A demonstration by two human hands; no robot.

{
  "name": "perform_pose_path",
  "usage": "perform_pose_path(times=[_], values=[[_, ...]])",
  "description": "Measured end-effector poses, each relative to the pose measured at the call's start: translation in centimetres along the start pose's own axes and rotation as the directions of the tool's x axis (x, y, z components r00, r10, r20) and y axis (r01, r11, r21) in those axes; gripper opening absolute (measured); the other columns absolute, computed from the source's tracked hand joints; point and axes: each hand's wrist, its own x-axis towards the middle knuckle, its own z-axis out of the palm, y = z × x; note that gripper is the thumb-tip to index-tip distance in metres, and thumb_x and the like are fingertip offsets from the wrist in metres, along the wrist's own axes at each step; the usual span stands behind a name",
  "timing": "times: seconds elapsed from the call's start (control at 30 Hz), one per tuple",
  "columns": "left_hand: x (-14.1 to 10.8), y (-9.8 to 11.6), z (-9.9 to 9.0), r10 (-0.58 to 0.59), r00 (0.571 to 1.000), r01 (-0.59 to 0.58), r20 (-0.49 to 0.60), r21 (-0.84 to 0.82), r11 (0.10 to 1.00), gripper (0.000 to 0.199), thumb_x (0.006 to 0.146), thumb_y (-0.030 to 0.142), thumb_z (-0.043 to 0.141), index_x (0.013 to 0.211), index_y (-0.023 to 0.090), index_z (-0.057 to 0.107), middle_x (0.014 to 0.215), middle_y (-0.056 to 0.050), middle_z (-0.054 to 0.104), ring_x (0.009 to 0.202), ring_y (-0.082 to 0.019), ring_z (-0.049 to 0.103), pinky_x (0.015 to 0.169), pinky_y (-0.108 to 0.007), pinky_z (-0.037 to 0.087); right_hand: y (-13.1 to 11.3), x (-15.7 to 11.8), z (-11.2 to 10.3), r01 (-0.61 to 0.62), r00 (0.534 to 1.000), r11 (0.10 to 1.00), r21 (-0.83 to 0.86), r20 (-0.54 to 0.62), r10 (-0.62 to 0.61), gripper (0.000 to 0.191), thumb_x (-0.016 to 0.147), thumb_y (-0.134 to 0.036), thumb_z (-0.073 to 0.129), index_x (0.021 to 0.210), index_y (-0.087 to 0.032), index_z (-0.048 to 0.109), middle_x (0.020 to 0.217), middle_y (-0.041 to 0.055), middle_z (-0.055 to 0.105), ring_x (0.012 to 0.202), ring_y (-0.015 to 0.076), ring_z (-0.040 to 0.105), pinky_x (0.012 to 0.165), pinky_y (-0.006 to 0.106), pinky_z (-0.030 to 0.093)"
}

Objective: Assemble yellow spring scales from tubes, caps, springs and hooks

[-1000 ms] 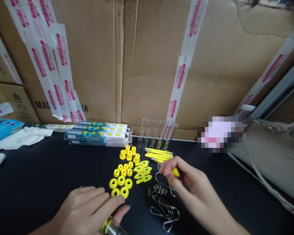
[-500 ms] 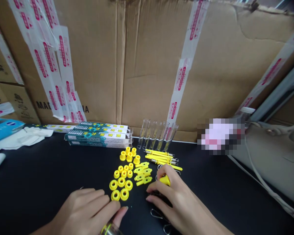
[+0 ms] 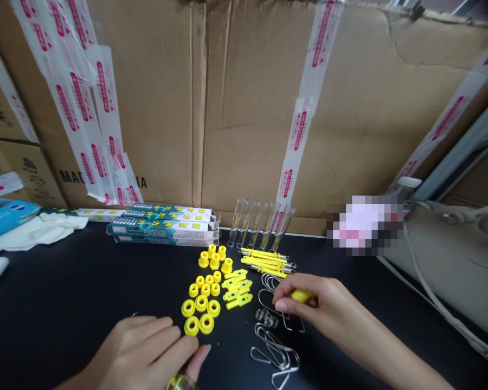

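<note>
My left hand (image 3: 146, 352) is closed around a clear tube with a yellow end (image 3: 181, 381), cut off by the bottom edge. My right hand (image 3: 309, 300) is closed, with a yellow piece (image 3: 301, 295) held against the palm and its thumb and finger pinched at a bent wire hook (image 3: 287, 320). Left of it lie flat yellow pieces (image 3: 238, 295), yellow rings (image 3: 201, 302) and yellow caps (image 3: 214, 260). Small springs (image 3: 267, 317) and looped wire hooks (image 3: 274, 349) rest below the right hand. Yellow rods with metal ends (image 3: 266, 261) lie above it.
Clear tubes (image 3: 254, 225) stand upright near the cardboard wall (image 3: 244, 108). Printed boxes (image 3: 162, 230) are stacked left of them. White cloth (image 3: 44, 232) lies far left, cables (image 3: 435, 309) at right, beside a blurred-out item (image 3: 364, 222).
My right hand has moved right, away from the springs and lower wire hooks, which now show. Its fingers have closed at a wire hook. My left hand is almost unmoved.
</note>
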Motion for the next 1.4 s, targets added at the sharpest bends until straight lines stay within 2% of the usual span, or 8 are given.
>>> perform_pose_path(times=[0.1, 0.3, 0.47, 0.63, 1.23, 1.4], values=[[0.1, 0.0, -0.3, 0.002, 1.0, -0.002, 0.018, 0.024, 1.0, 0.035, 0.099, 0.013, 0.05, 0.07, 0.022, 0.067, 0.049, 0.007, 0.058, 0.037, -0.009, 0.056, 0.046, -0.019, 0.05, 0.2, -0.1, -0.4, -0.075, 0.995, 0.997, 0.015, 0.062, 0.074, 0.017, 0.088, -0.036, 0.067, 0.077, -0.024, 0.073, 0.072, -0.002, 0.072, 0.069, 0.018, 0.059, 0.061, 0.027, 0.037], [0.1, 0.0, -0.1, -0.008, 0.999, 0.007, 0.035, 0.021, 1.0, 0.037, 0.1, 0.013, 0.049, 0.07, 0.022, 0.068, 0.048, 0.006, 0.057, 0.037, -0.009, 0.056, 0.043, -0.019, 0.048, 0.1, 0.1, 0.2, -0.057, 0.997, 0.998, 0.001, 0.052, 0.057, 0.019, 0.087, -0.037, 0.067, 0.078, -0.025, 0.076, 0.075, -0.0021, 0.075, 0.068, 0.017, 0.058, 0.062, 0.027, 0.037], [-0.1, 0.0, 0.1, -0.023, 1.0, 0.024, -0.019, 0.057, 0.998, 0.041, 0.099, 0.013, 0.049, 0.062, 0.022, 0.064, 0.045, 0.007, 0.054, 0.036, -0.01, 0.056, 0.045, -0.02, 0.05, 0.3, 0.3, 0.5, -0.067, 0.996, 0.998, -0.012, 0.054, 0.068, 0.016, 0.086, -0.032, 0.068, 0.078, -0.023, 0.078, 0.077, -0.0009, 0.077, 0.068, 0.0172, 0.059, 0.063, 0.027, 0.037], [0.0, -0.1, -0.1, 0.007, 1.0, -0.007, 0.025, 0.02, 1.0, 0.038, 0.098, 0.011, 0.049, 0.066, 0.022, 0.066, 0.046, 0.007, 0.056, 0.037, -0.009, 0.058, 0.045, -0.018, 0.051, 0.4, 0.3, 0.7, -0.062, 0.996, 0.998, 0.005, 0.057, 0.061, 0.016, 0.087, -0.033, 0.068, 0.079, -0.024, 0.078, 0.078, -0.001, 0.078, 0.07, 0.0173, 0.061, 0.063, 0.027, 0.038], [0.0, 0.0, -0.1, -0.007, 1.0, 0.007, 0.0, 0.034, 0.999, 0.041, 0.097, 0.008, 0.047, 0.062, 0.022, 0.063, 0.047, 0.006, 0.058, 0.038, -0.01, 0.059, 0.046, -0.019, 0.054, 0.1, 0.0, 0.9, -0.034, 0.998, 0.999, -0.011, 0.048, 0.034, 0.02, 0.089, -0.035, 0.064, 0.083, -0.024, 0.08, 0.083, 0.0005, 0.08, 0.073, 0.0195, 0.066, 0.066, 0.028, 0.043], [-0.2, 0.0, 0.0, -0.009, 1.0, 0.008, 0.03, 0.023, 1.0, 0.038, 0.097, 0.009, 0.049, 0.064, 0.022, 0.065, 0.046, 0.006, 0.056, 0.037, -0.01, 0.057, 0.046, -0.018, 0.053, 0.2, 0.1, 1.0, -0.046, 0.997, 0.999, 0.014, 0.063, 0.045, 0.018, 0.089, -0.034, 0.066, 0.083, -0.024, 0.078, 0.082, -0.0003, 0.079, 0.073, 0.0188, 0.065, 0.066, 0.027, 0.043]])
